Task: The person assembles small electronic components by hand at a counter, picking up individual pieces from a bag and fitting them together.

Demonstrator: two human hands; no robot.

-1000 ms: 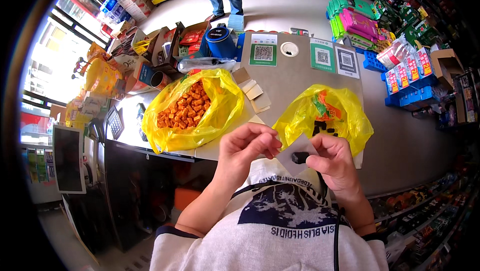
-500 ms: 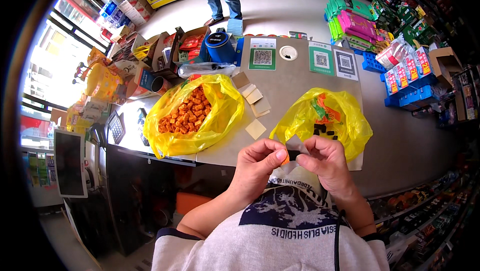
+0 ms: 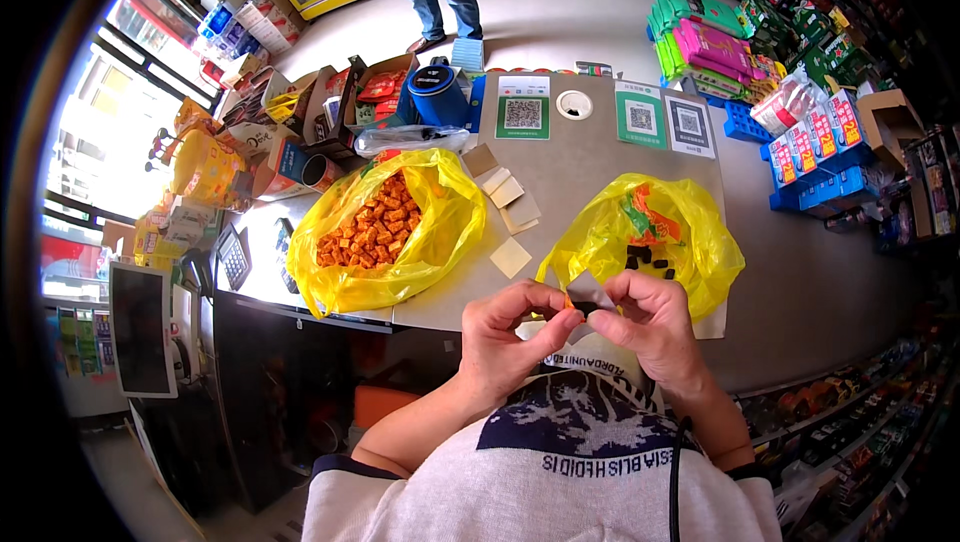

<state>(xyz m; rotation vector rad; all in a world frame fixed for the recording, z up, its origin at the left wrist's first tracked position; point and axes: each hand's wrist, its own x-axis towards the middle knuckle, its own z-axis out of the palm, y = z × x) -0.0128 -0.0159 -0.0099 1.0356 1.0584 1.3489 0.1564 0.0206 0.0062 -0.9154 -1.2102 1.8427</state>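
A small dark piece (image 3: 588, 309) sits at the meeting fingertips of a person's two bare hands, partly hidden by them. The right hand (image 3: 652, 327) pinches a pale square of paper (image 3: 590, 290) around it, thumb against forefinger; the left hand (image 3: 515, 327), its grip narrow, pinches a small orange scrap (image 3: 570, 302) against the piece. Just beyond the right hand, a translucent yellow bag (image 3: 708, 232) stands open, with more dark pieces (image 3: 640, 261) and a crumpled orange-and-green wrapper (image 3: 652, 222) inside. Ahead and to the left of the left hand, a second yellow bag (image 3: 452, 207) is heaped with orange-red cubes (image 3: 370, 230). Between the bags, past the left hand, I see loose pale paper squares (image 3: 512, 258) on the grey counter (image 3: 585, 162). Farther beyond the hands lie a green-and-white card (image 3: 523, 108) with a square code and two similar cards, their small print too fine to read. Past the left-hand bag, a blue canister (image 3: 436, 97) stands beside open boxes of packets (image 3: 381, 84). Nearer than the hands, dark lettering crosses the wearer's pale shirt (image 3: 420, 502), upside down.
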